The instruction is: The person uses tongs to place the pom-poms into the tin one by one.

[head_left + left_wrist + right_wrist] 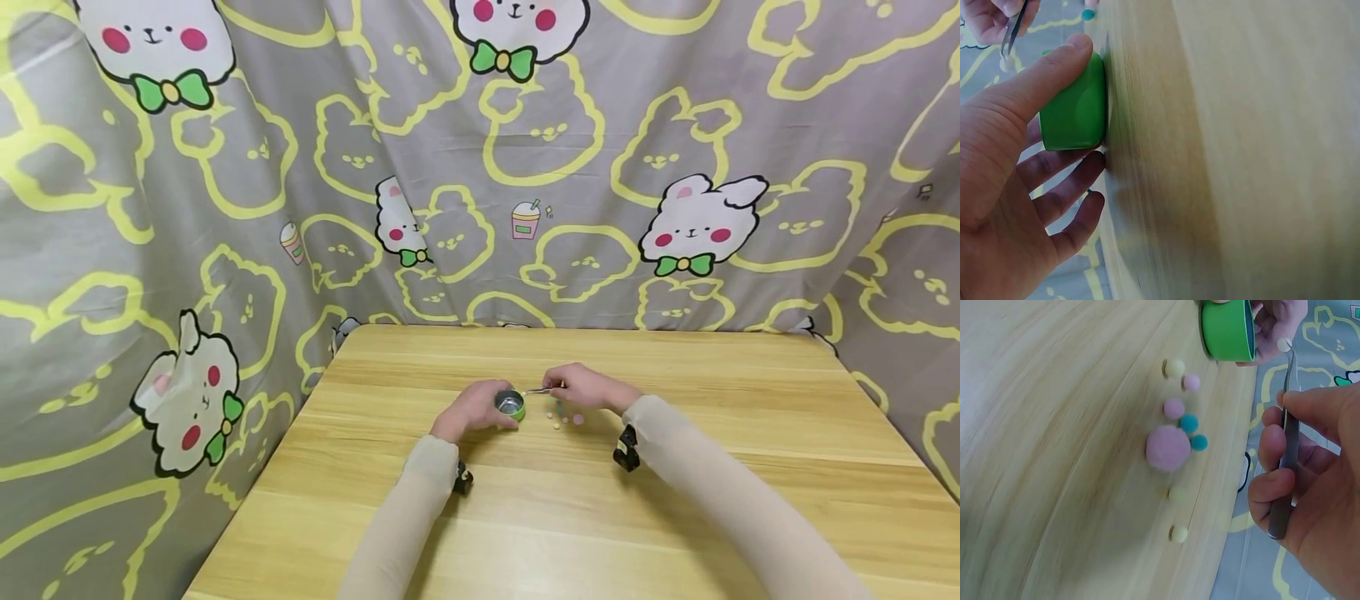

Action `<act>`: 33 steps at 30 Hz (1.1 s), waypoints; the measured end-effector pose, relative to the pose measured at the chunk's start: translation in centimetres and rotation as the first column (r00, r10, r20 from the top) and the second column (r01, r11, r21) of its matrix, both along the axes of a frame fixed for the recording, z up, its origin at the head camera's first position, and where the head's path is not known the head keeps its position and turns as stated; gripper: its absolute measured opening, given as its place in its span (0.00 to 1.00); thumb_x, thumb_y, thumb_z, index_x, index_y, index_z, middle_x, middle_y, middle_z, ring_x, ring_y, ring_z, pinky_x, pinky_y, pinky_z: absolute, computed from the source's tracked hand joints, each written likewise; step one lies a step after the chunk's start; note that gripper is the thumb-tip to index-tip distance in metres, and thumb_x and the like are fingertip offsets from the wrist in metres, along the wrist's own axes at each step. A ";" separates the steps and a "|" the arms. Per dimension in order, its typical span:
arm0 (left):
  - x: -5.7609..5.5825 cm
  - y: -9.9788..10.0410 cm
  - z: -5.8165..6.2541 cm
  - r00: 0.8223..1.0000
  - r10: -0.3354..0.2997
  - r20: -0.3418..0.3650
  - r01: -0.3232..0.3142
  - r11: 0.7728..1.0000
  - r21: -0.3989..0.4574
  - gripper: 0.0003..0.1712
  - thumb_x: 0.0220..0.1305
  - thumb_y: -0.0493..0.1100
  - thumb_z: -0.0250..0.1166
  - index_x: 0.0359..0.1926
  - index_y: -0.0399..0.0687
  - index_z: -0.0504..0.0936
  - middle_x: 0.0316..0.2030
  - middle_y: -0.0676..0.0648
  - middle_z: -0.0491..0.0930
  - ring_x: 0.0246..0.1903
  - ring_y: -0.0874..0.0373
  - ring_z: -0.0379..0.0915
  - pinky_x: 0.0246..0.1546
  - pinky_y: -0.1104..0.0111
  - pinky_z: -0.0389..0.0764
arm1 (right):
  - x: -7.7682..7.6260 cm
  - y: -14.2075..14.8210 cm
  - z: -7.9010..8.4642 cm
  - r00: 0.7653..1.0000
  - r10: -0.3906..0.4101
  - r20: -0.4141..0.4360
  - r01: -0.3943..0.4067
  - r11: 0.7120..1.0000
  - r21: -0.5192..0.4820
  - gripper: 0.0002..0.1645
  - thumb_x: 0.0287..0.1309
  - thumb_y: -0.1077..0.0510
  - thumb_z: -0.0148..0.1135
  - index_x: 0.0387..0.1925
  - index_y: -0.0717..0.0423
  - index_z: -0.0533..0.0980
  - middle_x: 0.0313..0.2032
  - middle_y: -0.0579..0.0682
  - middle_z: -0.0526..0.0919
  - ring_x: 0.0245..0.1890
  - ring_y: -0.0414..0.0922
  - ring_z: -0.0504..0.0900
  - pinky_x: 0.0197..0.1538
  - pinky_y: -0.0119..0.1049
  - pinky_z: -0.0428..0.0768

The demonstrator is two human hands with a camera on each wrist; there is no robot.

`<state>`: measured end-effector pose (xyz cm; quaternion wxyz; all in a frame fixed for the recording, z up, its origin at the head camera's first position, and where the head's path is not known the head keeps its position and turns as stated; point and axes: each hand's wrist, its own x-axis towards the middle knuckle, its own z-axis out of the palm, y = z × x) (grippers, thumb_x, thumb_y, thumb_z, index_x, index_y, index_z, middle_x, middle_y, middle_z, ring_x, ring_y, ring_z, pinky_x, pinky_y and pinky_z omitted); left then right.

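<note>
My left hand point(472, 408) holds a small round bowl point(1227, 331), green outside with a shiny metal inside, upright on the table. In the left wrist view its thumb lies along the near side of the green wall point(1072, 115), with fingers around the other side. My right hand point(1325, 447) pinches steel tweezers point(1290, 450) with bent tips. A small white pom-pom point(1284, 344) is caught at the tips, close to the bowl's rim. Below the right hand lie a large pink pom-pom point(1167, 448) and small pink, teal point(1189, 422) and cream ones point(1175, 368).
The wooden table point(337, 517) carries the bowl and the loose pom-poms near its middle. Behind and at the sides hangs a grey curtain point(570, 292) with cartoon prints. A dark wrist device point(626, 450) sits at the right cuff, another point(462, 479) at the left.
</note>
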<state>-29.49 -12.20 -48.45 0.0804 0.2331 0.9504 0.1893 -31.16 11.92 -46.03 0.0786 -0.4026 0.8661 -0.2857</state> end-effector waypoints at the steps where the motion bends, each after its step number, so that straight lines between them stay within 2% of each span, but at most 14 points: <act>1: 0.0 0.0 0.0 1.000 -0.001 0.001 0.001 1.000 -0.002 0.34 0.46 0.58 0.75 0.52 0.51 0.76 0.44 0.53 0.79 0.45 0.57 0.73 0.50 0.63 0.71 | 0.0 -0.1 0.0 1.000 -0.001 0.002 0.001 1.000 0.004 0.06 0.64 0.65 0.54 0.38 0.62 0.77 0.34 0.55 0.81 0.31 0.39 0.73 0.38 0.37 0.73; 9: -0.1 0.2 0.2 1.000 -0.007 -0.002 0.007 1.000 -0.007 0.33 0.46 0.57 0.75 0.52 0.51 0.76 0.44 0.53 0.79 0.45 0.57 0.74 0.49 0.63 0.72 | 0.1 -1.0 0.3 0.999 -0.035 0.027 0.034 0.998 0.047 0.07 0.64 0.65 0.53 0.40 0.63 0.77 0.34 0.56 0.81 0.31 0.40 0.73 0.38 0.37 0.73; 18: -0.3 0.2 0.2 1.000 -0.011 -0.012 0.011 1.000 -0.012 0.33 0.45 0.58 0.75 0.50 0.51 0.76 0.41 0.55 0.79 0.42 0.59 0.74 0.47 0.65 0.72 | 0.0 -1.6 0.2 1.000 -0.015 0.001 0.015 0.998 0.059 0.06 0.63 0.66 0.54 0.39 0.62 0.77 0.34 0.55 0.81 0.32 0.39 0.74 0.38 0.37 0.74; 25: 0.0 0.2 0.2 1.000 -0.006 -0.004 0.006 1.000 -0.009 0.32 0.45 0.57 0.76 0.50 0.51 0.77 0.40 0.55 0.79 0.42 0.58 0.74 0.46 0.65 0.72 | 0.2 -2.1 0.0 0.999 -0.040 0.007 0.040 0.996 0.085 0.05 0.63 0.65 0.55 0.38 0.58 0.77 0.35 0.54 0.81 0.32 0.39 0.76 0.40 0.37 0.75; 33: 0.1 0.1 0.2 1.000 -0.002 -0.009 0.002 1.000 -0.007 0.33 0.45 0.57 0.76 0.50 0.50 0.77 0.41 0.53 0.79 0.42 0.58 0.74 0.47 0.64 0.72 | 0.2 -2.2 0.2 0.999 -0.041 0.022 0.039 0.996 0.080 0.07 0.63 0.65 0.54 0.40 0.62 0.77 0.35 0.55 0.81 0.33 0.40 0.76 0.40 0.38 0.75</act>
